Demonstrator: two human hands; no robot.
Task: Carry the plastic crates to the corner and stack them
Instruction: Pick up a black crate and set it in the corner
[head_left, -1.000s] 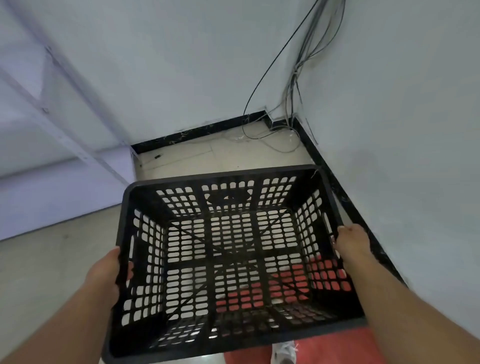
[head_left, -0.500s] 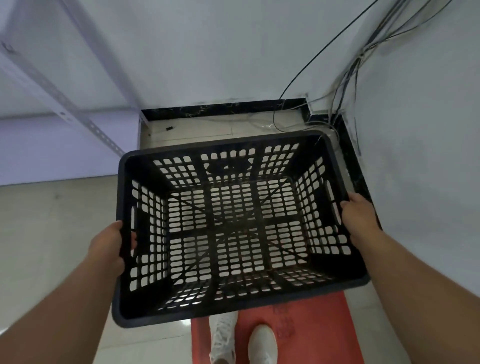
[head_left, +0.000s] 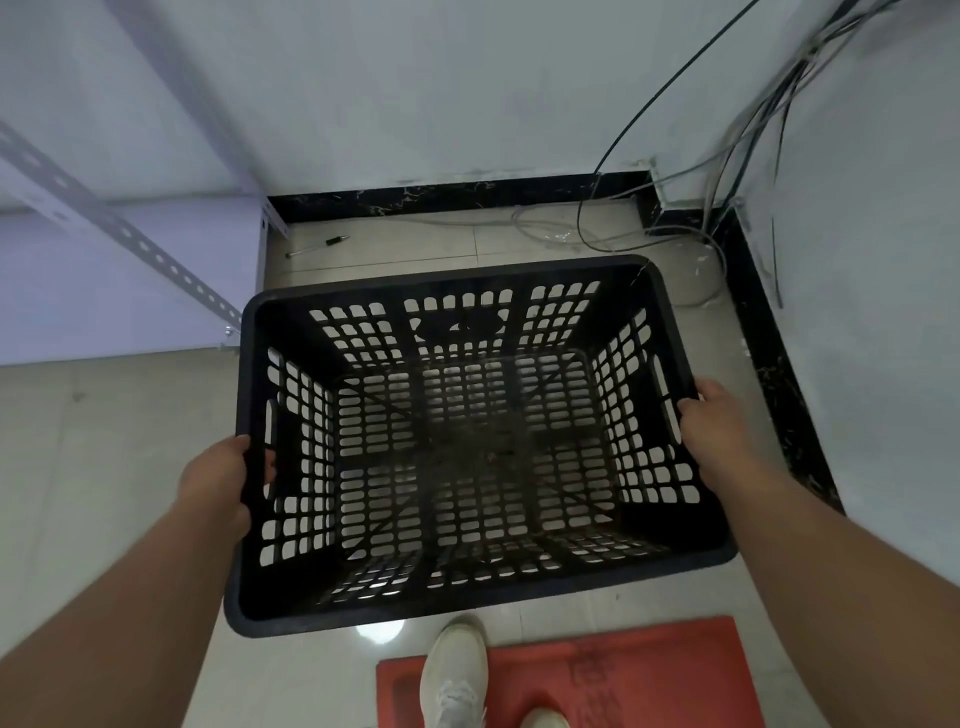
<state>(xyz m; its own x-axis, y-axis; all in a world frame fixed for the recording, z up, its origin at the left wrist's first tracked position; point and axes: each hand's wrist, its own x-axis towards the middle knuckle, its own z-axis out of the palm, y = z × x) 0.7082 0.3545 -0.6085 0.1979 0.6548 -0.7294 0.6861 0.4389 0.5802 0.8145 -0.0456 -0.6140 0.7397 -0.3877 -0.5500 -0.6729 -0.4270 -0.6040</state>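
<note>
A black perforated plastic crate (head_left: 467, 597) fills the middle of the head view, open side up and empty. My left hand (head_left: 218, 486) grips its left rim at the handle slot. Gripping the right rim is my right hand (head_left: 714, 415). The crate hangs above the tiled floor, near the room corner (head_left: 675, 218) where two white walls meet. Whether its base touches the floor I cannot tell. No other crate is in view.
Loose cables (head_left: 613, 228) trail down the walls and lie coiled on the floor in the corner. A pen (head_left: 319, 245) lies by the black skirting. A perforated metal shelf frame (head_left: 130, 234) stands left. A red mat (head_left: 623, 670) and white shoes (head_left: 454, 670) are below.
The crate has moved forward toward the corner and lower, now level. My view has tilted down, and the red mat now lies behind the crate instead of under it.
</note>
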